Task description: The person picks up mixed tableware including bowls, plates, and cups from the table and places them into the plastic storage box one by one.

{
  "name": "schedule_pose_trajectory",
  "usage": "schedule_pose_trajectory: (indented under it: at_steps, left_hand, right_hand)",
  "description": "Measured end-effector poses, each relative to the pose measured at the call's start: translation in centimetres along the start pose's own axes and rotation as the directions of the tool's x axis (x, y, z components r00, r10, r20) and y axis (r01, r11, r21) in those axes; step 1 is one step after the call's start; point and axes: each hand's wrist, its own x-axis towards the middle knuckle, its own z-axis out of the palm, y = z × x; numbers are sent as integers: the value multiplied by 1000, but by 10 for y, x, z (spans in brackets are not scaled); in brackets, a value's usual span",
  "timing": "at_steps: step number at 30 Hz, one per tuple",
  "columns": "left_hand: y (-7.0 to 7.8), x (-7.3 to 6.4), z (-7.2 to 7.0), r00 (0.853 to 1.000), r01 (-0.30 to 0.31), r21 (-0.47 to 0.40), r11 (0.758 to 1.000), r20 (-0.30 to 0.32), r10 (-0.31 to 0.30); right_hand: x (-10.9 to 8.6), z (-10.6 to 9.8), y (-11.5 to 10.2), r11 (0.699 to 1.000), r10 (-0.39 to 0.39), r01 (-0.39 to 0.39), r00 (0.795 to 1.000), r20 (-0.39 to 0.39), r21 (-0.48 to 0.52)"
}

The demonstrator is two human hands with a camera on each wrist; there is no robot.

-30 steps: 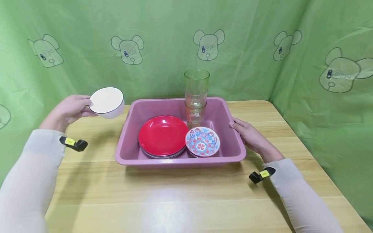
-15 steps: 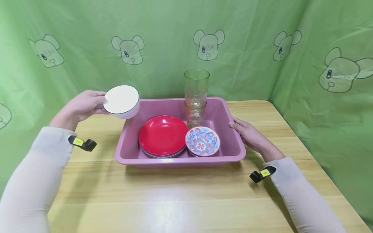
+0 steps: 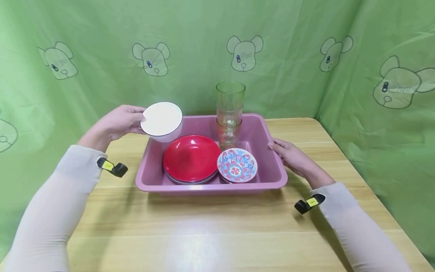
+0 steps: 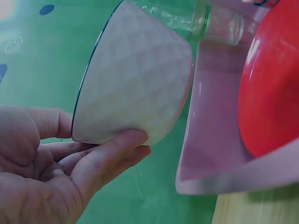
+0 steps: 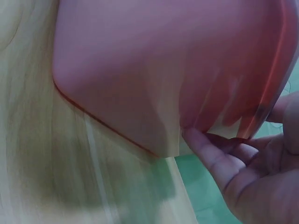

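Note:
My left hand (image 3: 124,122) pinches the near-left rim of a white bowl (image 3: 162,120), thumb inside and fingers below. The bowl has a dark rim line and a quilted outside (image 4: 135,74), and is held tilted above the back left corner of a pink plastic basin (image 3: 210,188). Gripping the basin's right wall is my right hand (image 3: 290,156), thumb over the rim and fingers against the outside (image 5: 210,154). Inside the basin lie a red plate (image 3: 192,158) on top of a stack, a patterned bowl (image 3: 237,165) at front right, and stacked clear tumblers (image 3: 230,113) at the back.
The basin stands on a light wooden table (image 3: 190,234). A green curtain (image 3: 197,56) printed with bear heads hangs right behind and along both sides. The tumbler stack rises well above the basin's rim.
My left hand has carried the white bowl rightward, from over the table left of the basin to above its back left corner. The right hand keeps its hold on the basin.

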Motion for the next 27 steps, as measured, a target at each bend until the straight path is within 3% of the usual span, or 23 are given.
schedule_pose_trajectory:
  at_steps: [6, 11, 15, 22, 27]
  left_hand:
    - [4, 3, 14, 1000, 6, 38, 999, 29, -7]
    - [7, 6, 25, 999, 13, 50, 999, 47, -16]
    - [7, 10, 31, 998, 21, 56, 998, 57, -25]
    - [8, 17, 42, 995, 19, 75, 997, 95, -26]
    - [10, 20, 50, 994, 0, 102, 995, 109, -11]
  right_hand:
    - [-1, 0, -7, 995, 6, -7, 1000, -20, -102]
    - [-3, -2, -16, 972, 16, -21, 1000, -24, -234]
    - [-4, -4, -25, 941, 19, -24, 1000, -20, -339]
    - [-3, -1, -56, 840, 2, -42, 997, -74, -541]
    - [-1, 1, -77, 827, -18, -27, 997, -75, -561]
